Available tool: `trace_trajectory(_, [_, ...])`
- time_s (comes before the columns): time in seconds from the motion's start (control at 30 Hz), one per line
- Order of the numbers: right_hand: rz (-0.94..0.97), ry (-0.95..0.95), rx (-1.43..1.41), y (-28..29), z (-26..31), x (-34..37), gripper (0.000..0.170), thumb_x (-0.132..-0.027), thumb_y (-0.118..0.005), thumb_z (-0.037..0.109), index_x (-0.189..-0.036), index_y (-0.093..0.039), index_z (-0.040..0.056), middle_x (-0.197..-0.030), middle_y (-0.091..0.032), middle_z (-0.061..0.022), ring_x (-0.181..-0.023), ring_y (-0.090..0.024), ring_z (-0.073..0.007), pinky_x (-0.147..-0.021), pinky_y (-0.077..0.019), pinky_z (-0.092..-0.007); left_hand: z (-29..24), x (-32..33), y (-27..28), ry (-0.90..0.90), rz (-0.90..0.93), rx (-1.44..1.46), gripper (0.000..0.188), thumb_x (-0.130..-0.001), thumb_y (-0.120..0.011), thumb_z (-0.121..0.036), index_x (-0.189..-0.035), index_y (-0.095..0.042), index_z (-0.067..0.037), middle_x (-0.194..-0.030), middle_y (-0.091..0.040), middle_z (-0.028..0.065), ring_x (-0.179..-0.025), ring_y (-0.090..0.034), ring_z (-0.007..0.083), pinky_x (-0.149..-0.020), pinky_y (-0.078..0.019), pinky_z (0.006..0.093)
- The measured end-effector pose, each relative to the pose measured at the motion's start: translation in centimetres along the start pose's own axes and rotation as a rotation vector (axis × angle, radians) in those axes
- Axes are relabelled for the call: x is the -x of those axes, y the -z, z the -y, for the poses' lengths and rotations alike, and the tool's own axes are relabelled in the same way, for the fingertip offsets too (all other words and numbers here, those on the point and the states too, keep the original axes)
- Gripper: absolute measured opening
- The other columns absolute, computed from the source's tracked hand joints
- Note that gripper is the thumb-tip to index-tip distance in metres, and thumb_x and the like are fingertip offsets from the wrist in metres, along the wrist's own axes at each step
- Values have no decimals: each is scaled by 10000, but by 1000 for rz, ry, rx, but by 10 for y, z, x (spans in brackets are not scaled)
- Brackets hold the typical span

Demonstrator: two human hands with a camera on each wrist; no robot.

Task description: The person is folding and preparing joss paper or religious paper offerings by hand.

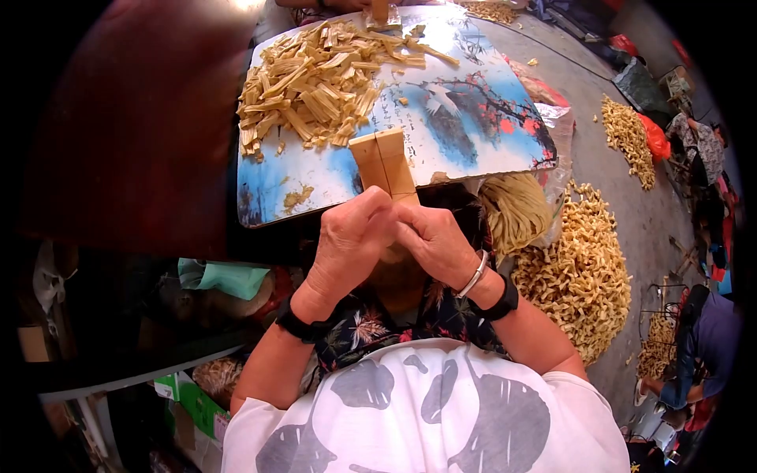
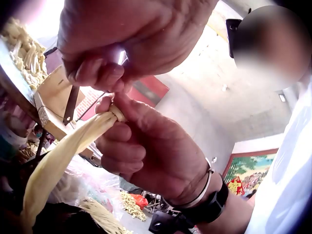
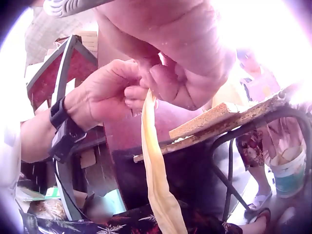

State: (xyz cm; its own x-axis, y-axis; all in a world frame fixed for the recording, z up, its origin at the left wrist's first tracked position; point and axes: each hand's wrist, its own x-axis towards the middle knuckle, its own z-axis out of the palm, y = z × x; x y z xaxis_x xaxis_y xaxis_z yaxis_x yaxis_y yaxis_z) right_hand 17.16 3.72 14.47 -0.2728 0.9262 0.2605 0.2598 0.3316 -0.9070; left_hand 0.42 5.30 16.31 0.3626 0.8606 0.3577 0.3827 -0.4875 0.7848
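Observation:
Both hands meet at chest height, just before the table's near edge. My right hand [image 1: 436,244], with a bracelet and black band, pinches a long pale yellow strip [image 2: 66,156] that looks like bean curd skin. A small looped fold [image 2: 117,113] in the strip shows at its fingertips. The fingers of my left hand [image 1: 351,236] are curled in against the right fingertips, pinching the strip's upper end. Below the hands the strip [image 3: 157,170] hangs down toward the lap. Right beyond them, a wooden stand [image 1: 384,162] with a dark line down it sits at the table edge.
The painted table [image 1: 339,185] carries a heap of cut yellow pieces [image 1: 311,87]. Right of my lap lie a bundle of long strips [image 1: 512,213] and a large floor pile of knotted pieces [image 1: 579,276]. Another person [image 1: 702,347] sits at far right.

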Motion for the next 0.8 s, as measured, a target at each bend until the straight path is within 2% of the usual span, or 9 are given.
trace_trajectory(0.2, [-7,-33,-37,-12,-1,13,149,-923,-583,135,-951,-630,-4,-826,-653,-183,-773,-651,-346,-697,-516,-369,9,13,-5,170,-37,215,10,-943,-602,-7,-947,-594,-8,-787,-588,-14,-714,-526,58,-651,-442,201])
trace_trajectory(0.23, [-20,-59,-92,-12,-2,14,179,-955,-581,172,-944,-633,0,-775,-656,-133,-675,-657,-242,-621,-510,-320,7,14,-7,232,-69,324,33,-947,-606,-21,-976,-596,-10,-807,-594,-14,-731,-531,57,-668,-445,200])
trace_trajectory(0.3, [-18,-285,-330,-7,0,11,211,-978,-575,209,-942,-639,11,-734,-633,-72,-613,-622,-151,-558,-484,-266,2,13,-11,355,-133,542,89,-954,-614,-48,-1035,-600,-14,-846,-606,-15,-765,-540,54,-702,-451,198])
trace_trajectory(0.33, [-17,-398,-450,-4,0,8,228,-989,-573,227,-941,-642,16,-714,-621,-41,-583,-604,-105,-527,-471,-239,2,13,-10,358,-124,548,100,-945,-615,-53,-1037,-608,-15,-858,-613,-17,-780,-552,56,-710,-460,205])
trace_trajectory(0.37, [-63,-368,-555,-1,-2,3,254,-1007,-558,258,-951,-648,28,-696,-572,28,-551,-539,-19,-475,-420,-175,1,12,-9,360,-117,555,111,-937,-617,-57,-1039,-615,-15,-871,-621,-19,-796,-564,58,-718,-470,212])
trace_trajectory(0.5, [-52,-321,-614,13,-11,-17,242,-1010,-565,270,-1020,-637,40,-729,-577,33,-578,-548,-29,-508,-433,-174,17,12,-2,403,41,570,203,-908,-652,-58,-1104,-616,-19,-915,-634,-2,-853,-589,64,-772,-484,223])
trace_trajectory(0.6, [-39,-324,-708,20,-15,-27,233,-1014,-559,270,-1040,-629,49,-752,-575,39,-610,-552,-27,-545,-444,-168,36,5,1,346,175,427,286,-957,-638,-124,-1211,-569,-13,-1007,-635,16,-904,-595,82,-834,-472,222])
trace_trajectory(0.8, [0,-332,-924,24,-14,-29,222,-1026,-535,254,-1066,-621,54,-791,-578,37,-652,-556,-30,-595,-464,-169,14,-2,2,380,137,743,298,-950,-642,-135,-1204,-575,7,-1077,-641,35,-942,-607,96,-870,-471,227])
